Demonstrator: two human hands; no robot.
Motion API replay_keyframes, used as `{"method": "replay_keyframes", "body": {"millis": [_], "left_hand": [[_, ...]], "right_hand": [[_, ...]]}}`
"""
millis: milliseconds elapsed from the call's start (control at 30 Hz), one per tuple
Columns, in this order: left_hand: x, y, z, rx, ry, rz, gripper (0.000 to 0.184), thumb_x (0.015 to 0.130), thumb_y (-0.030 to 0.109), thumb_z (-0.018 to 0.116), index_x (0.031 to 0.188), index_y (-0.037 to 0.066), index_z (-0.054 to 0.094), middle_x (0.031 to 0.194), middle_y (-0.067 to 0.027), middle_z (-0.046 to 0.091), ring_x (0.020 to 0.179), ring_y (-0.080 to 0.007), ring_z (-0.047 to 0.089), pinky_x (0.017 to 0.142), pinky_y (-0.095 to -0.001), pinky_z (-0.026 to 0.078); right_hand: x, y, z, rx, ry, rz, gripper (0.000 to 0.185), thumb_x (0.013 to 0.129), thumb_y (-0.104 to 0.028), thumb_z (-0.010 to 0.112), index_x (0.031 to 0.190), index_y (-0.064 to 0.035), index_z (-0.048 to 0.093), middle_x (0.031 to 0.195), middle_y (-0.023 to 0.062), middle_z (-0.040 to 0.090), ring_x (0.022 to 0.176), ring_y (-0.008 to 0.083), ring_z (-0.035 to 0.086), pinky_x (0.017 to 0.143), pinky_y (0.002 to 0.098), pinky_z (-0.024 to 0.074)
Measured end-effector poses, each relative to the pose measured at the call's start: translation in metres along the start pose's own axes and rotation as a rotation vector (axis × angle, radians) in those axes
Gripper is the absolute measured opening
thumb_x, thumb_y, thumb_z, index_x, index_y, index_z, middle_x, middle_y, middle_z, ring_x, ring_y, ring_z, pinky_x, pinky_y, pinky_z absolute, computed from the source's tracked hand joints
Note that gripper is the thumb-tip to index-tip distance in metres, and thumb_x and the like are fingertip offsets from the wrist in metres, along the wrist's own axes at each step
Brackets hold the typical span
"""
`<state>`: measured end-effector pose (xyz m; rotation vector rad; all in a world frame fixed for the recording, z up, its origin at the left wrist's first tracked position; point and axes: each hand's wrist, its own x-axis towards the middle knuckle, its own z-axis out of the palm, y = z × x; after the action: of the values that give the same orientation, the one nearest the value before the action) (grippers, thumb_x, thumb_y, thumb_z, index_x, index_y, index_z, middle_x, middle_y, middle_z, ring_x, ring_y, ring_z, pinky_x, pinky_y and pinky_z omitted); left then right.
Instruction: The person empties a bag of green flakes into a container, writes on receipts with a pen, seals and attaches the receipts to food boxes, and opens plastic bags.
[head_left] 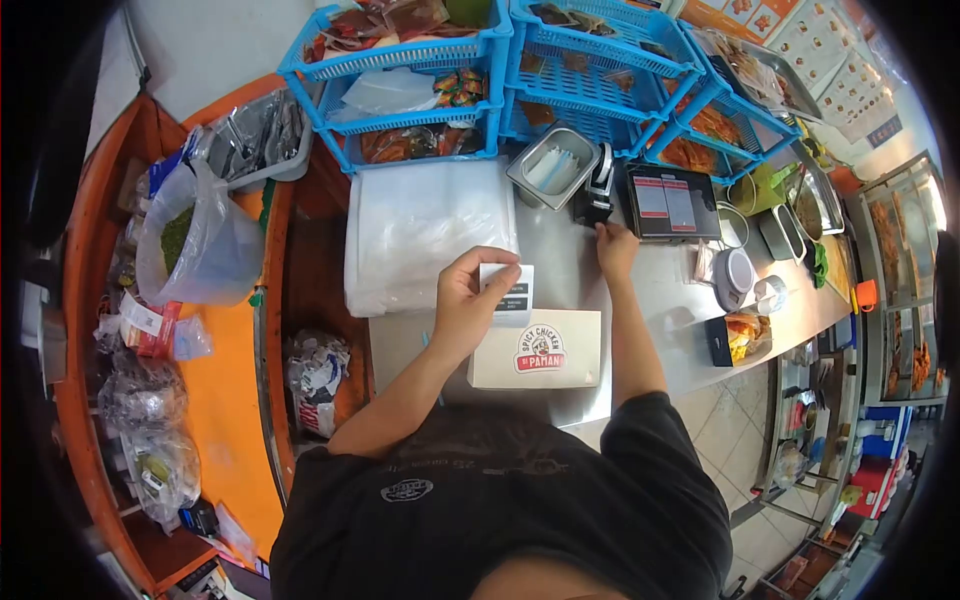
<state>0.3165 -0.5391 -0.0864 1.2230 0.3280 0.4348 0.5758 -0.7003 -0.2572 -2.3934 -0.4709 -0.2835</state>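
My left hand pinches a small white label with dark printed bars, held just above the back left part of a closed cream box. The box lid carries a "Spicy Chicken" logo. My right hand reaches to the front of a black stapler-like device; its fingertips are near the lower edge of that device, and whether they grip anything is not clear. A metal container with white strips inside stands left of the device. A black case lies to its right.
White plastic sheets are stacked left on the steel counter. Blue baskets with packets line the back. At the right are a round white device and a black food box near the counter's edge.
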Motion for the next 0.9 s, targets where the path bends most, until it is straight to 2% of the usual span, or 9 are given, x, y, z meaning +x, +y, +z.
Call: {"method": "replay_keyframes", "body": {"millis": [100,167,233,333,433,567,667,833,900], "left_hand": [[0.003,0.005,0.002,0.046,-0.009,0.072,0.010,0.085,0.000,0.065,0.094,-0.001,0.062,0.091,-0.0051,0.062,0.086,-0.0088,0.056,0.075,-0.0220,0.045],[0.004,0.007,0.008,0.079,-0.045,0.134,0.010,0.084,-0.001,0.065,0.093,-0.002,0.061,0.092,-0.0054,0.062,0.088,-0.0081,0.055,0.076,-0.0221,0.045],[0.004,0.006,0.023,0.045,-0.071,0.214,0.011,0.083,-0.002,0.065,0.094,-0.002,0.061,0.092,-0.0056,0.062,0.087,-0.0085,0.056,0.076,-0.0223,0.045],[-0.006,0.020,0.041,-0.088,-0.002,0.291,0.013,0.083,-0.004,0.065,0.093,-0.001,0.059,0.091,-0.0060,0.062,0.086,-0.0092,0.057,0.076,-0.0226,0.046],[-0.010,0.022,0.026,-0.120,0.085,0.322,0.011,0.082,-0.003,0.067,0.091,-0.001,0.060,0.088,-0.0053,0.063,0.084,-0.0091,0.058,0.078,-0.0229,0.046],[-0.029,-0.011,-0.027,0.002,0.155,0.010,0.006,0.085,0.002,0.066,0.090,-0.001,0.062,0.083,-0.0039,0.064,0.078,-0.0075,0.058,0.075,-0.0217,0.046],[-0.056,-0.050,-0.047,0.077,0.272,-0.114,0.006,0.087,0.006,0.065,0.087,0.000,0.063,0.082,-0.0032,0.065,0.076,-0.0065,0.058,0.073,-0.0207,0.045],[-0.068,-0.082,-0.046,0.067,0.353,-0.081,0.010,0.090,0.010,0.063,0.085,0.002,0.061,0.078,-0.0004,0.062,0.073,-0.0047,0.054,0.068,-0.0200,0.043],[-0.066,-0.087,-0.049,0.062,0.369,-0.096,0.012,0.091,0.011,0.061,0.083,0.002,0.060,0.076,0.0006,0.060,0.071,-0.0043,0.053,0.067,-0.0197,0.042]], "right_hand": [[-0.007,-0.039,-0.030,0.577,0.051,0.084,0.031,0.084,-0.024,0.068,0.102,0.0010,0.067,0.096,0.0169,0.068,0.089,0.0267,0.066,0.080,0.0369,0.0497],[-0.025,-0.123,-0.095,1.129,-0.130,0.085,0.063,0.085,-0.018,0.068,0.139,-0.0042,0.038,0.122,0.0155,0.055,0.110,0.0242,0.057,0.090,0.0345,0.0460],[-0.050,-0.172,-0.140,1.560,-0.536,-0.063,0.082,0.084,-0.010,0.067,0.148,-0.0077,0.016,0.132,0.0159,0.045,0.119,0.0211,0.048,0.091,0.0313,0.0435],[-0.076,-0.204,-0.191,1.040,-0.640,-0.196,0.083,0.083,-0.007,0.064,0.148,-0.0073,0.013,0.118,0.0158,0.054,0.106,0.0247,0.056,0.092,0.0335,0.0430],[-0.095,-0.188,-0.190,0.909,-0.792,-0.152,0.083,0.080,-0.002,0.064,0.147,-0.0067,0.016,0.098,0.0133,0.062,0.095,0.0199,0.059,0.084,0.0305,0.0445],[-0.092,-0.150,-0.209,0.505,-1.062,-0.061,0.080,0.077,-0.002,0.065,0.145,-0.0052,0.022,0.078,0.0132,0.068,0.079,0.0199,0.062,0.079,0.0297,0.0441],[-0.090,-0.107,-0.201,0.434,-1.050,0.117,0.081,0.076,-0.003,0.067,0.145,-0.0065,0.024,0.078,0.0115,0.068,0.071,0.0201,0.060,0.074,0.0305,0.0440],[-0.097,-0.079,-0.175,0.608,-0.746,0.228,0.089,0.076,0.004,0.065,0.149,-0.0161,0.019,0.061,-0.0043,0.048,0.053,0.0030,0.042,0.047,0.0183,0.0299],[-0.103,-0.075,-0.165,0.697,-0.722,0.265,0.086,0.077,0.002,0.066,0.149,-0.0132,0.020,0.063,-0.0020,0.054,0.055,0.0034,0.046,0.051,0.0180,0.0328]]}}
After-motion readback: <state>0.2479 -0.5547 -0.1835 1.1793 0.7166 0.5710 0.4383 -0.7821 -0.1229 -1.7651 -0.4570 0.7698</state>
